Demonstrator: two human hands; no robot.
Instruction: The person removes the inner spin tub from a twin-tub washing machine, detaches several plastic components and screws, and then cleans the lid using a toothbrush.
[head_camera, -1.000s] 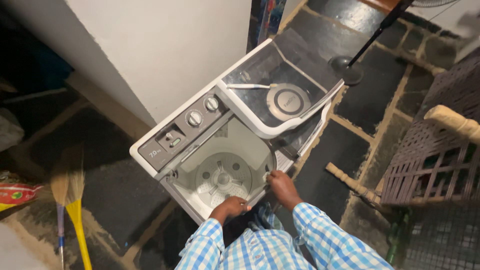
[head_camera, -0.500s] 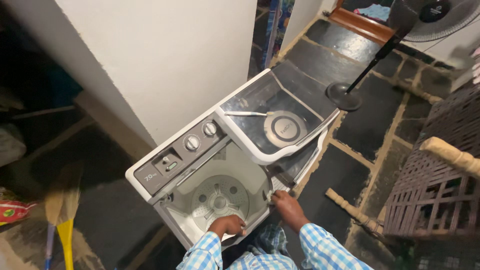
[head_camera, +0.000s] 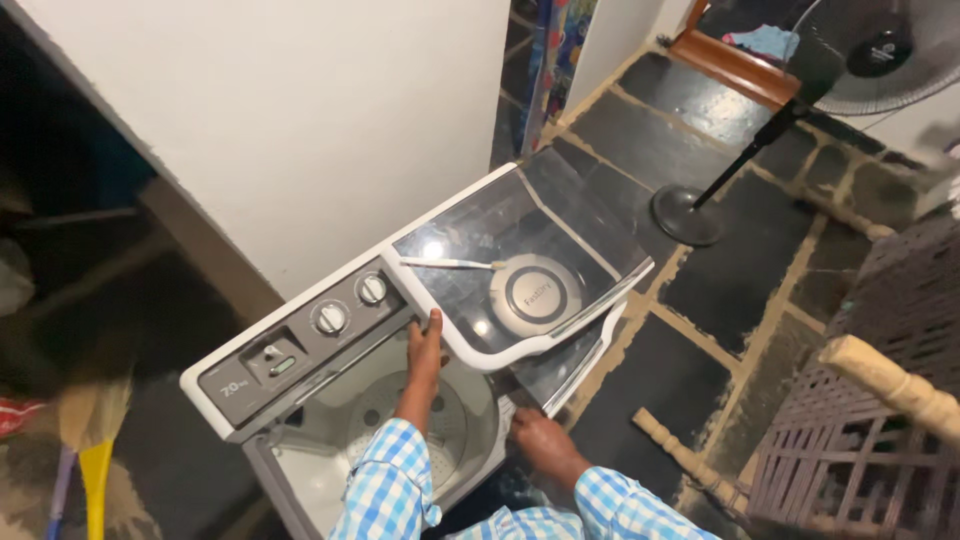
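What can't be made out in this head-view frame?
- Left hand: grip on the transparent lid unclear; palm faces away.
- Right hand: fingertips in shadow at the washing machine edge.
- Tub bottom: hidden by forearm.
- Standing fan: cut off by frame edge.

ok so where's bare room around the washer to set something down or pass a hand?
Free: dark stone floor between the washing machine and the fan base; the open wash tub under the left hand, which rests on the raised transparent lid. Crowded: right side, with a wicker chair and wooden post near the right hand; broom at left.
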